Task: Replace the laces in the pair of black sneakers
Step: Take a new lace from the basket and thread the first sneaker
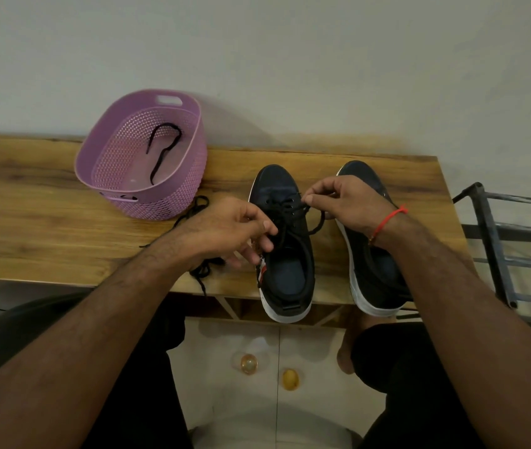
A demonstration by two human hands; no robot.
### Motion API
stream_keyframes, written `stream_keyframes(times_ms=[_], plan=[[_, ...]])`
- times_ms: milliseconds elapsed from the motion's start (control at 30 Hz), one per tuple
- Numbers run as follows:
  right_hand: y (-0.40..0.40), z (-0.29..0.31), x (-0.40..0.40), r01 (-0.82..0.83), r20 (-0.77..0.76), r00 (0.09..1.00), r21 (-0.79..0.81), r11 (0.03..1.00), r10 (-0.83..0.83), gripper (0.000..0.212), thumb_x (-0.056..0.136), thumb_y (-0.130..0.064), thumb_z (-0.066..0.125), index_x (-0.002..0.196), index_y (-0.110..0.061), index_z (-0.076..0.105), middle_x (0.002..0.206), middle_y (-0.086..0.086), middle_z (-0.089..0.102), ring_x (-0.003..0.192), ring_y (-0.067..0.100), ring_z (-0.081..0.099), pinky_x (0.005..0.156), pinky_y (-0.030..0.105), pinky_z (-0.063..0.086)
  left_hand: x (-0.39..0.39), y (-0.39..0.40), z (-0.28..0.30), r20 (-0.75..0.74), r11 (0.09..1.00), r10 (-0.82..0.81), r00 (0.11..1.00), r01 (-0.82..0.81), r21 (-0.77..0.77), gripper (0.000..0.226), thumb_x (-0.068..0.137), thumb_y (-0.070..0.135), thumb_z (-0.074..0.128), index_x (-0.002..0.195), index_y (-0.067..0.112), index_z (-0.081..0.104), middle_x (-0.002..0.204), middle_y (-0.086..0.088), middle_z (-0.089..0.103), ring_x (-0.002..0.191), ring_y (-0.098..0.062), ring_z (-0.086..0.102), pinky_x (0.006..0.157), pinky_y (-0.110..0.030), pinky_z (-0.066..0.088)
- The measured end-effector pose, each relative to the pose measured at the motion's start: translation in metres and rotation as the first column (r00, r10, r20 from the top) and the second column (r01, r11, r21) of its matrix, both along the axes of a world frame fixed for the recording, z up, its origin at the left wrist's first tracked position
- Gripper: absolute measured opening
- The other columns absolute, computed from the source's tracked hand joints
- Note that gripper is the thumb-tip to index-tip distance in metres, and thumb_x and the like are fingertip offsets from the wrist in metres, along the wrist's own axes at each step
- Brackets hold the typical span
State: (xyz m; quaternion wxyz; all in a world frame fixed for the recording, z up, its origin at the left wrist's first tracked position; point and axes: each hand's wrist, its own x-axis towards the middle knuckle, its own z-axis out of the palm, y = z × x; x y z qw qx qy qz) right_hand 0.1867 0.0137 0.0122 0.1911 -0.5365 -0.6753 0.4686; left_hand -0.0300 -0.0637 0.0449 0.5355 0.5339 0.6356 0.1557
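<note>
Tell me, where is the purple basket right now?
In the head view, the purple basket stands on the wooden table at its far left, against the wall, left of the two sneakers, with one black lace inside.

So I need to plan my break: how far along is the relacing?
Done: one loose lace lies in the purple basket, another on the wooden table. In hand: the left hand and right hand pinch the lace running through the left sneaker. Left: finishing it; the right sneaker is mostly hidden, so its lacing is unclear.
</note>
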Motion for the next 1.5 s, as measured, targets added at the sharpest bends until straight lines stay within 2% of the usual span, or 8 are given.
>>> stream_keyframes(times_ms=[100,233,467,867,1033,1167,1333,1500], plan=[[0.0,0.0,0.0,0.04,-0.017,0.999,0.017,0.999,-0.04,0.007,0.096,-0.025,0.064,0.093,-0.023,0.071,0.093,-0.008,0.069,0.085,0.002,0.061,0.07,0.019,0.049,-0.003,0.005,-0.005,-0.055,0.995,0.096,0.994,-0.094,0.04,0.013,0.104,0.027,0.055,0.11,0.022,0.065,0.083,-0.003,0.075,0.062,-0.013,0.068,0.054,-0.027,0.056],[-0.001,0.002,-0.001,0.033,-0.041,0.999,0.021,0.999,-0.033,0.009,0.095,-0.018,0.065,0.093,-0.025,0.071,0.094,-0.001,0.072,0.084,0.007,0.062,0.066,0.017,0.053,0.0,0.003,-0.01,-0.214,0.994,-0.018,0.977,0.041,0.101,0.012,0.098,0.031,0.064,0.11,0.028,0.064,0.096,0.003,0.07,0.071,-0.01,0.071,0.057,-0.025,0.059],[0.0,0.003,0.002,0.038,-0.061,0.998,0.055,0.998,-0.035,0.01,0.092,-0.017,0.068,0.095,-0.025,0.075,0.1,-0.005,0.072,0.09,0.011,0.064,0.071,0.019,0.052,0.004,0.002,-0.007,-0.224,0.991,-0.018,0.974,0.046,0.122,0.02,0.089,0.038,0.074,0.102,0.026,0.065,0.098,0.004,0.069,0.076,-0.012,0.073,0.059,-0.029,0.061],[0.003,-0.003,0.001,0.079,-0.119,0.99,0.036,0.996,-0.074,0.015,0.09,-0.004,0.069,0.09,-0.019,0.072,0.104,0.007,0.07,0.09,0.012,0.066,0.074,0.023,0.058,0.006,0.005,-0.013,-0.326,0.984,-0.014,0.945,0.07,0.163,0.006,0.094,0.026,0.069,0.095,0.023,0.064,0.089,0.003,0.07,0.069,-0.009,0.073,0.049,-0.016,0.051],[0.001,0.0,0.001,-0.134,-0.023,0.991,-0.007,0.991,0.134,0.013,0.093,-0.021,0.069,0.103,-0.026,0.075,0.099,-0.006,0.074,0.092,0.008,0.067,0.075,0.023,0.052,0.007,0.007,-0.014,-0.311,0.984,-0.026,0.95,0.079,0.161,0.006,0.096,0.03,0.068,0.096,0.025,0.064,0.088,0.005,0.072,0.059,0.0,0.067,0.044,-0.011,0.044],[0.001,-0.004,0.001,-0.238,0.08,0.968,0.004,0.971,0.237,0.015,0.093,-0.018,0.069,0.106,-0.022,0.075,0.098,-0.007,0.073,0.095,0.006,0.066,0.081,0.019,0.048,0.004,0.006,-0.012,-0.244,0.983,-0.064,0.968,0.104,0.151,0.009,0.096,0.026,0.067,0.1,0.018,0.068,0.087,0.001,0.074,0.052,0.008,0.062,0.043,-0.007,0.041],[0.0,-0.003,-0.001,-0.194,0.026,0.981,-0.003,0.981,0.194,0.011,0.091,-0.012,0.07,0.1,-0.018,0.074,0.085,0.001,0.068,0.076,0.006,0.06,0.068,0.014,0.048,-0.003,0.011,-0.015,-0.346,0.988,-0.072,0.935,0.115,0.105,0.012,0.096,0.039,0.064,0.099,0.027,0.067,0.083,0.009,0.074,0.057,0.003,0.064,0.046,-0.014,0.042],[-0.001,-0.003,-0.001,-0.059,-0.054,0.997,-0.025,0.998,0.058,0.009,0.092,-0.018,0.07,0.1,-0.014,0.073,0.079,0.003,0.072,0.067,0.01,0.062,0.07,0.027,0.056,-0.01,0.013,-0.022,-0.356,0.998,0.041,0.934,-0.022,0.058,0.017,0.103,0.042,0.053,0.114,0.029,0.058,0.089,0.008,0.075,0.07,-0.009,0.07,0.052,-0.024,0.049]])
